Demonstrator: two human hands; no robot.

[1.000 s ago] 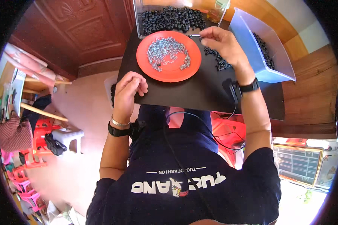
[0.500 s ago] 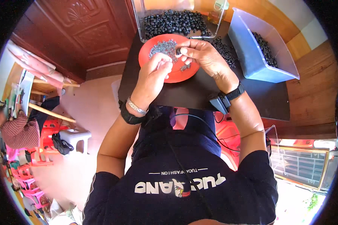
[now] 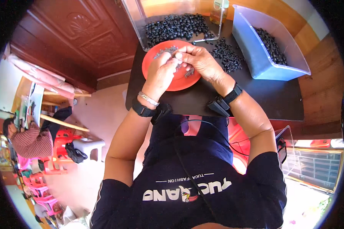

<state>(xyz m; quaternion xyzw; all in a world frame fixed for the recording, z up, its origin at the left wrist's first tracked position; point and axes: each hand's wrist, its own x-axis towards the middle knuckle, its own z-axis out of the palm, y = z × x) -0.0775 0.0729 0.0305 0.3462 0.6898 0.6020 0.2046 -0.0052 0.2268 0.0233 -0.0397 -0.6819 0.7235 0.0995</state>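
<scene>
Over a red plate, my left hand and my right hand come together at the fingertips. The thumb and fingers of my right hand are pinched on a small black part, now almost hidden between the hands. My left fingers are also pinched, and what they hold is too small to make out. Small silvery metal pieces lie in the plate, with a smaller cluster near its right rim. Beside my right hand, a loose pile of small black parts lies on the dark table.
Behind the plate, a clear bin on its side spills black ring-like parts. A translucent bluish bin with more black parts stands at the right. Cables hang below the table edge. Another person sits far left near a grey stool.
My hands have closed together, so the black part in my right fingers is now mostly covered. The whole view has shifted slightly.
</scene>
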